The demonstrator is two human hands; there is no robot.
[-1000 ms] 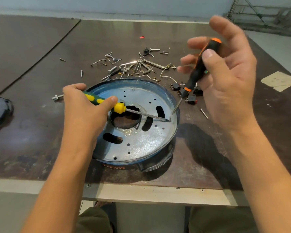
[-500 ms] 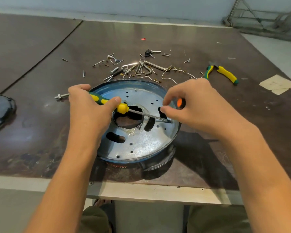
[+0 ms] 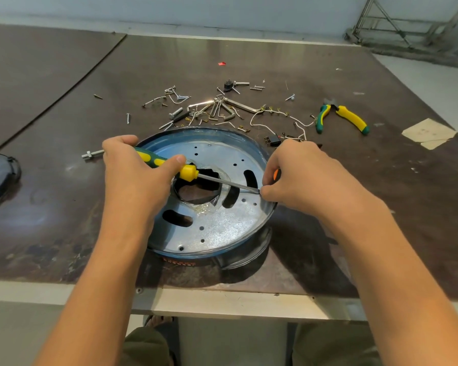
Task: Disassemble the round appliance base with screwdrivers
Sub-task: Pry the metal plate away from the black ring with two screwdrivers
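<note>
One base [image 3: 222, 228] — under left hand [image 3: 135, 178], right hand [image 3: 304, 178]

A: State the finish of the round metal appliance base [image 3: 217, 228].
B: Blue rim; mottled silver plate, dotted with dark holes.
A: Tools?
B: One green-and-yellow-handled screwdriver [image 3: 154, 159]; one orange-handled screwdriver [image 3: 275, 175]; pliers with yellow-and-green grips [image 3: 352, 120].

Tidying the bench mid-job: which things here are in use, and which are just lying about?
In use: round appliance base; yellow-green screwdriver, left hand; orange-handled screwdriver (mostly hidden), right hand.
Lying about: pliers; loose screws and wires; bolt; paper scraps.
</note>
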